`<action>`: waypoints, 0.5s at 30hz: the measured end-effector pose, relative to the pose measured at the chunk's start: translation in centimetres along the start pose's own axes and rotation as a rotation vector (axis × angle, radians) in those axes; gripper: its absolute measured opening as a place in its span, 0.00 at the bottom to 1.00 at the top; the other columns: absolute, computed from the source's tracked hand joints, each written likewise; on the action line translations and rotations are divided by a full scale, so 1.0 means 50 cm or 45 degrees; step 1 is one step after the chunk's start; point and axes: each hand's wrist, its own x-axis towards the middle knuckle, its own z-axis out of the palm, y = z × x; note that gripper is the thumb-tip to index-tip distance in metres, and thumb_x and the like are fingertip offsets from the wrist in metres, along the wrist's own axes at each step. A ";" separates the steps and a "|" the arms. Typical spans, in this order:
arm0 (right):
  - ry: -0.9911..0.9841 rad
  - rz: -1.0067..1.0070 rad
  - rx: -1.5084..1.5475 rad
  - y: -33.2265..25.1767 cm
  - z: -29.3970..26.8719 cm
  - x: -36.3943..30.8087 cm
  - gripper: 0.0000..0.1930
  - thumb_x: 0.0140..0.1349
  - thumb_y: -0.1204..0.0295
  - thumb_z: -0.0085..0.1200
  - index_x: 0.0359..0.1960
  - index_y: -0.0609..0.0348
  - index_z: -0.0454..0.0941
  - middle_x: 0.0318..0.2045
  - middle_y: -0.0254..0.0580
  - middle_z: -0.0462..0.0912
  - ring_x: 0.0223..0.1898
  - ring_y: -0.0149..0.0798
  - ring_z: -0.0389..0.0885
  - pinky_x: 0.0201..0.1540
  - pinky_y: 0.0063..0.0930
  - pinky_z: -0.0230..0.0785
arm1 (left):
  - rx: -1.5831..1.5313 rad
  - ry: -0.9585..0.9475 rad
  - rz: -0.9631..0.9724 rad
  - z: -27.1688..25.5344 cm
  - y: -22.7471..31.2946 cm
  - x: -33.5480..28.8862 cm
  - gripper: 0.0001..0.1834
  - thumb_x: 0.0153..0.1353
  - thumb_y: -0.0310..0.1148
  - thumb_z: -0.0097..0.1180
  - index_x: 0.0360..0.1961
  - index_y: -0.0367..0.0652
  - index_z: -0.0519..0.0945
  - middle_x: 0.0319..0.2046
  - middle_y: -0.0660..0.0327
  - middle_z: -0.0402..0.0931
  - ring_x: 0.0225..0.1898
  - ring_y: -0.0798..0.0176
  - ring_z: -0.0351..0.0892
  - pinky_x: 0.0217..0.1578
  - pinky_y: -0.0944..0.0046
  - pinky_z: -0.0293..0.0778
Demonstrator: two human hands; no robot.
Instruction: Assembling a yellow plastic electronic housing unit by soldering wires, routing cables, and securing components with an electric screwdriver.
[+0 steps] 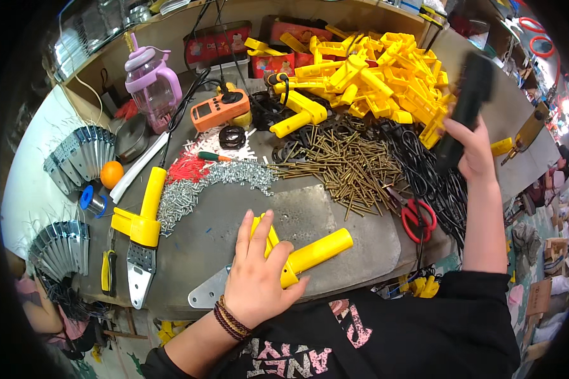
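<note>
My left hand (253,271) lies over a yellow plastic handle (319,256) on the bench, thumb and fingers on either side of it. A metal plate (210,290) with holes sticks out from that piece, partly under the hand. Raised at the right, my right hand (474,148) is closed round a long black power tool (466,104), blurred, its tip not clear. Left of my left hand lies a similar yellow handle (146,218) with a metal plate (140,271). Brass-coloured screws (348,161) lie heaped beyond my hands, beside small silver fasteners (186,196).
Yellow plastic housings (392,69) pile up at the back right, with black cables (433,177) and red-handled scissors (418,220) nearer. An orange meter (218,108), a purple-lidded bottle (152,82), an orange fruit (112,174), a solder spool (93,202) and fanned metal plates (82,155) stand left.
</note>
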 end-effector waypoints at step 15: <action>-0.353 0.488 1.752 0.049 0.197 -0.281 0.27 0.54 0.61 0.67 0.57 0.39 0.71 0.43 0.27 0.76 0.44 0.28 0.74 0.62 0.48 0.61 | 0.004 0.013 0.010 -0.003 -0.007 -0.002 0.25 0.42 0.40 0.70 0.41 0.41 0.76 0.64 0.39 0.57 0.67 0.26 0.50 0.63 0.37 0.56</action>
